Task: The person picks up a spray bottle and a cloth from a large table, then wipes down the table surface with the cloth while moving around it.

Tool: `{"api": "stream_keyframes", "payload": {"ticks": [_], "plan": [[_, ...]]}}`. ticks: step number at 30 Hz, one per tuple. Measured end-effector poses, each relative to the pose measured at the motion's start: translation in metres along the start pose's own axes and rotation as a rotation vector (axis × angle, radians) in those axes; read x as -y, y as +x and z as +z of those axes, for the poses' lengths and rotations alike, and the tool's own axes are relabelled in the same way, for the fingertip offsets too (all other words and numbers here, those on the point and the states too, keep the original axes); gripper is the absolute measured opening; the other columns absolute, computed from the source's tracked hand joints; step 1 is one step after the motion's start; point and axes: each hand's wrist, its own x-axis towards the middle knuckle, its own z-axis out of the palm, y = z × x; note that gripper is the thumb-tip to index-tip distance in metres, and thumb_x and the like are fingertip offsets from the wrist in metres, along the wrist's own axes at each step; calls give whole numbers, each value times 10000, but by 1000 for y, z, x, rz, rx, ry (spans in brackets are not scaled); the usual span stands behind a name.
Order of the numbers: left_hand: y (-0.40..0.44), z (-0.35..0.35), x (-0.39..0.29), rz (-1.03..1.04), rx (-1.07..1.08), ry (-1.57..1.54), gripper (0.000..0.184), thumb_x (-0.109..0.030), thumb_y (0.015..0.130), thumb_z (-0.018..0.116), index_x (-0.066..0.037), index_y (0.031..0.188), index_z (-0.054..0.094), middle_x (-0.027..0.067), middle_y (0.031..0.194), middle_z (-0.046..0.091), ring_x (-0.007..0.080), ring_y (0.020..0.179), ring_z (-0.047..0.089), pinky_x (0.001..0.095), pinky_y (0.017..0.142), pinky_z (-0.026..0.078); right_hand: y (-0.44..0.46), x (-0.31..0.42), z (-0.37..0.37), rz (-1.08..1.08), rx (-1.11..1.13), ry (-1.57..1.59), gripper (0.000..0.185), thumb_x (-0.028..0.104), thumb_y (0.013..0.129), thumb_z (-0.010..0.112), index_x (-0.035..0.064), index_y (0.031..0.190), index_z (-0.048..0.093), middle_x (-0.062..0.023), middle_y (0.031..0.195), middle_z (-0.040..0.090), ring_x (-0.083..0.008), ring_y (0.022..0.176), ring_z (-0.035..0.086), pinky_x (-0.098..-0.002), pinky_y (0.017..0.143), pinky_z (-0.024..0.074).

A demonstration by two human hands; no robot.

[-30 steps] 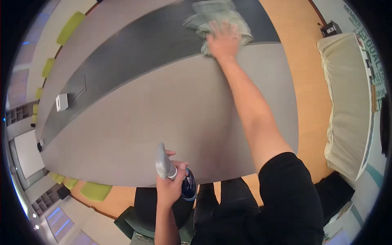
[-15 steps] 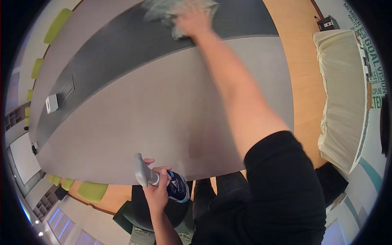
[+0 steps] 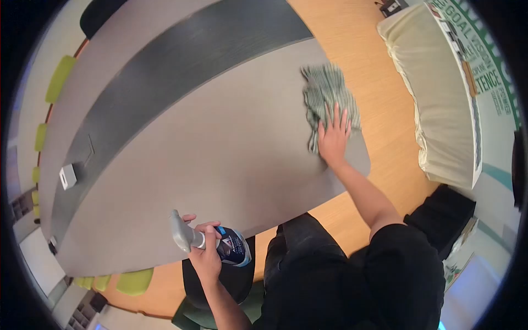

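Note:
A striped grey-green cloth lies spread at the right end of the long table, partly over its edge. My right hand rests flat on the cloth, fingers spread and pressing it down. Near the table's front edge, my left hand is wrapped round the neck of a spray bottle. The bottle has a grey trigger head and a dark blue label, and it tilts with the head toward the left.
A dark band runs along the table, with a small white box on it. Green chairs line the edges, and a black chair stands by my legs. A cloth-covered side table is at right across wooden floor.
My right hand has brought the cloth from the dark band back toward me and to the table's right end. The spray bottle stays in my left hand. The camera view has turned somewhat.

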Motion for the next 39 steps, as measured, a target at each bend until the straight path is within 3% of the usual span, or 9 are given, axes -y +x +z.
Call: {"api": "stream_keyframes", "payload": {"ticks": [4,12,16,20,24,28,33,37,39], "plan": [[-25,0,-2,127,33,-26,467,-42,1120,605,-29,1539,398,37,839,614,239,1051,728,399,1018,524,-116,-36,-14,147,95,135,670,229,1059,643,162,1705,477,-140,1818,327,-434,1682,243,-659,1323,218],[-44,-30,17,235,264,-83,491,-39,1109,639,-60,1542,408,38,824,631,248,1033,736,419,1009,539,-217,-78,-13,182,254,460,607,-35,1010,594,63,1596,468,-269,1418,682,-466,1306,665,-498,1071,546],[-37,-53,30,249,387,-130,488,3,1089,655,-68,1518,433,41,841,632,239,1024,736,412,1003,555,-283,-59,-52,698,371,905,672,17,1043,512,71,1679,303,-295,1283,720,-377,1191,739,-499,963,599],[-37,-70,42,350,515,-156,437,-13,1090,682,-62,1468,469,29,839,669,187,1007,739,347,926,570,-397,-125,-19,1211,360,1276,360,169,1093,514,-1,1389,628,-185,1084,764,-320,973,791,-505,885,652],[-42,-62,40,323,607,-164,442,3,1068,707,-58,1445,485,51,865,705,155,902,722,332,846,578,-483,-150,-102,1310,259,1678,320,276,1105,535,16,1195,699,-129,1027,779,-314,909,796,-508,883,673],[-39,-54,39,316,759,-154,429,16,1042,729,-52,1401,504,64,871,727,132,785,685,321,788,568,-580,-178,-110,1478,-269,1505,402,345,1112,568,1,1268,706,-168,1131,753,-328,997,782,-488,915,651],[-57,30,32,416,908,-83,380,-7,1041,737,-34,1362,535,47,824,692,129,779,686,329,777,571,-638,-224,-119,1650,-458,986,516,400,1096,623,-55,1328,697,-184,1233,746,-320,1080,761,-461,918,615],[-92,136,15,341,941,-60,351,-86,1073,740,-52,1364,546,28,843,671,122,783,679,316,778,566,-615,-266,-130,1215,-468,584,471,298,1065,697,-70,1358,689,-180,1264,748,-301,1078,747,-439,964,576],[-105,181,5,323,942,-24,344,-115,1085,741,-66,1366,549,28,860,672,116,786,675,310,777,560,-573,-279,-156,1188,-469,728,378,211,1052,693,-74,1300,710,-137,1188,758,-244,1048,714,-387,949,555]]}}
